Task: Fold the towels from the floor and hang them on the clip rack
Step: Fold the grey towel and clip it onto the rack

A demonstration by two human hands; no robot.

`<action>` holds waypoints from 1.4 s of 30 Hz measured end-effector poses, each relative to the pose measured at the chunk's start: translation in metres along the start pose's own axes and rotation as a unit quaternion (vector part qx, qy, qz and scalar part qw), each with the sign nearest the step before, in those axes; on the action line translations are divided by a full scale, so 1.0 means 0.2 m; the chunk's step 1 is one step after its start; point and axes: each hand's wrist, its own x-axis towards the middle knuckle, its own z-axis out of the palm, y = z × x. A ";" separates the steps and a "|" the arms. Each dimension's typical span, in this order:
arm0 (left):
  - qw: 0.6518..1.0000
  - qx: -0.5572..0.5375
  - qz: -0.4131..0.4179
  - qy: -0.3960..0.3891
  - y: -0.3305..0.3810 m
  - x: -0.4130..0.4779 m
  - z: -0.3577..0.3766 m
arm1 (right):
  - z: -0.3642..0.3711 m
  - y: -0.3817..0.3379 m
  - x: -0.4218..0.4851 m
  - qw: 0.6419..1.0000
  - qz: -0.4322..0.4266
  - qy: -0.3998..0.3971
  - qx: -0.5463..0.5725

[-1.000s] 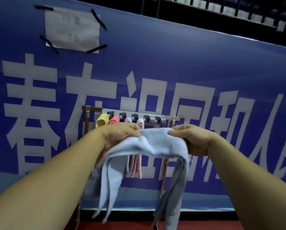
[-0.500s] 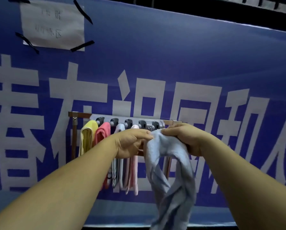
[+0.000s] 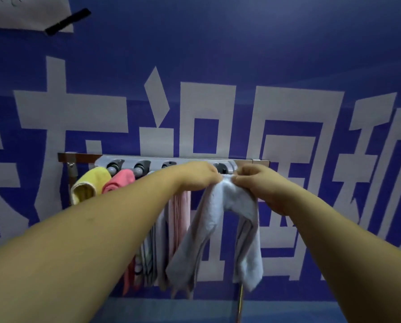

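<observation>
At the clip rack (image 3: 129,159), both hands are up at bar level. Left hand (image 3: 195,176) and right hand (image 3: 257,183) sit close together, each pinching the bunched top fold of the light blue towel (image 3: 229,197). Its two halves hang loose below, in front of the rack. The fold sits right under the end clip (image 3: 220,168); touching it or just short, cannot tell, the fingers cover that spot. My read: not clipped yet.

Progress: four towels already hang.
- yellow towel (image 3: 90,183), far left
- coral towel (image 3: 120,180), next to it
- striped pale towel (image 3: 150,259), mostly behind the left forearm
- pale pink towel (image 3: 179,217), just beside the blue one

The blue one is folded over and at the hanging step, probably the fifth. Left to do: push the fold into the clip and let go with both hands. The floor is out of view, so whether more towels wait there is unknown.

Around: a blue banner (image 3: 218,54) with big white characters runs behind everything. A taped paper sheet (image 3: 27,15) is at top left. A brown rail (image 3: 78,157) carries the rack.

In the way: the left hand and forearm hide the middle clips. The pale pink towel hangs close enough to snag or get pinched along with the blue fold.
</observation>
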 end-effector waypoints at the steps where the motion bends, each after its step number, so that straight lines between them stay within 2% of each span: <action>1: 1.000 0.022 -0.011 0.011 -0.01 0.03 -0.02 | 0.02 0.01 0.05 1.000 -0.013 0.022 0.002; 4: 0.995 0.066 -0.045 0.056 -0.04 0.13 -0.07 | 0.08 0.02 0.20 0.996 -0.039 0.077 -0.026; 9: 0.987 0.114 -0.081 0.077 -0.12 0.30 -0.09 | 0.20 0.07 0.41 0.981 -0.074 0.133 -0.122; 12: 0.973 0.191 -0.097 0.090 -0.18 0.39 -0.05 | 0.25 0.12 0.48 0.956 -0.062 0.159 -0.239; 14: 0.958 0.241 -0.106 0.111 -0.23 0.43 -0.02 | 0.29 0.16 0.49 0.926 -0.070 0.170 -0.329; 17: 0.951 0.229 -0.076 0.194 -0.27 0.41 -0.02 | 0.32 0.20 0.48 0.882 -0.112 0.198 -0.413; 19: 0.949 0.204 -0.016 0.238 -0.28 0.37 -0.03 | 0.33 0.20 0.47 0.878 -0.152 0.219 -0.398; 21: 0.957 0.191 0.035 0.216 -0.28 0.33 -0.02 | 0.34 0.20 0.45 0.885 -0.171 0.197 -0.387; 23: 0.959 0.225 0.058 0.163 -0.26 0.29 0.01 | 0.35 0.19 0.41 0.890 -0.152 0.153 -0.402; 26: 0.957 0.265 0.039 0.111 -0.24 0.28 0.05 | 0.36 0.17 0.36 0.892 -0.112 0.104 -0.426; 31: 0.951 0.301 -0.020 0.067 -0.17 0.21 0.07 | 0.35 0.13 0.29 0.873 -0.072 0.017 -0.483; 36: 0.952 0.285 -0.033 0.109 -0.13 0.02 0.04 | 0.26 0.07 0.09 0.900 -0.061 0.062 -0.427; 42: 0.967 0.241 -0.034 0.077 0.02 -0.35 0.00 | 0.11 -0.01 -0.22 0.909 0.033 0.060 -0.411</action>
